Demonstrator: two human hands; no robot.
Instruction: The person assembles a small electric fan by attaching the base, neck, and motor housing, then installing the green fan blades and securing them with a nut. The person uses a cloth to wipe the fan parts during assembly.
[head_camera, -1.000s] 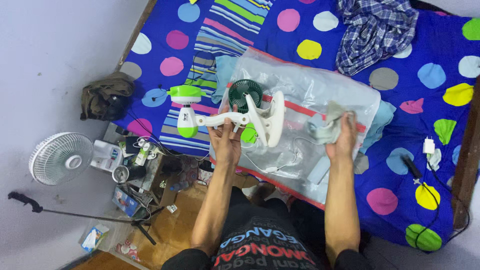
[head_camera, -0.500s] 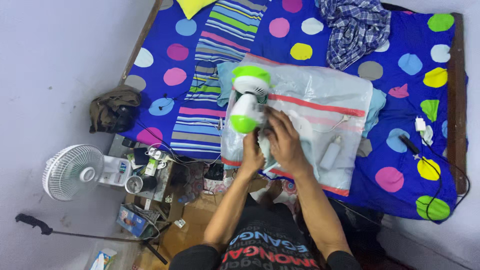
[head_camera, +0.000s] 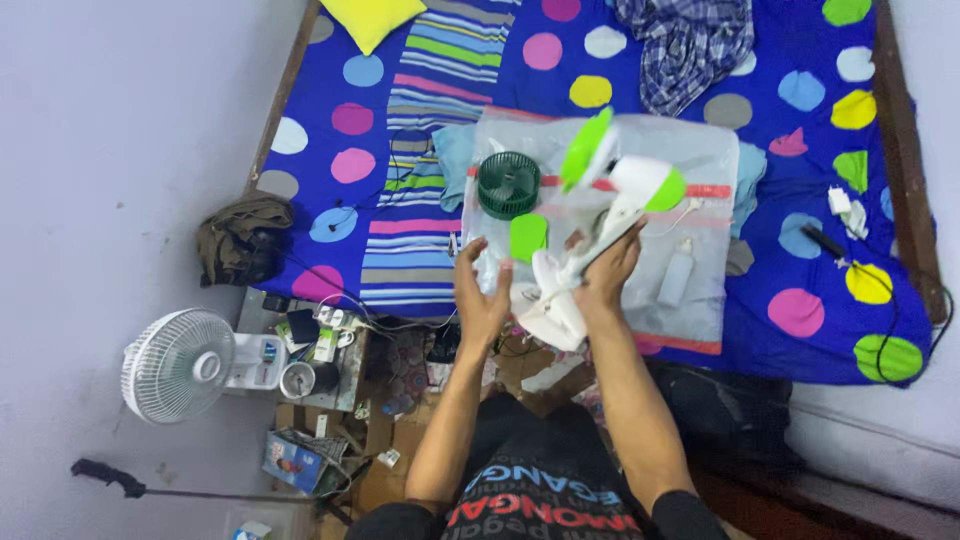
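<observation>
My right hand (head_camera: 606, 268) grips the arm of a white and green clip-on fan (head_camera: 618, 185), whose head points up and right over the clear plastic sheet (head_camera: 700, 160) on the bed. Its white clamp base (head_camera: 548, 300) hangs near my wrists. My left hand (head_camera: 481, 290) is open, fingers spread, just left of the clamp and touching nothing that I can see. A small dark green round fan (head_camera: 507, 184) and a green lid-like piece (head_camera: 527, 236) lie on the sheet above my left hand. A white bottle (head_camera: 677, 274) lies to the right.
The bed has a blue sheet with coloured dots (head_camera: 800, 310), a striped cloth (head_camera: 430, 130), a yellow pillow (head_camera: 372, 18) and a plaid shirt (head_camera: 680, 45). Chargers and cables (head_camera: 845, 215) lie at the right. A white standing fan (head_camera: 180, 362) and clutter fill the floor at the left.
The clip-on fan has swung from left of centre to the right, now held by my right hand alone. My left hand has let go and opened. The dark green fan is uncovered again.
</observation>
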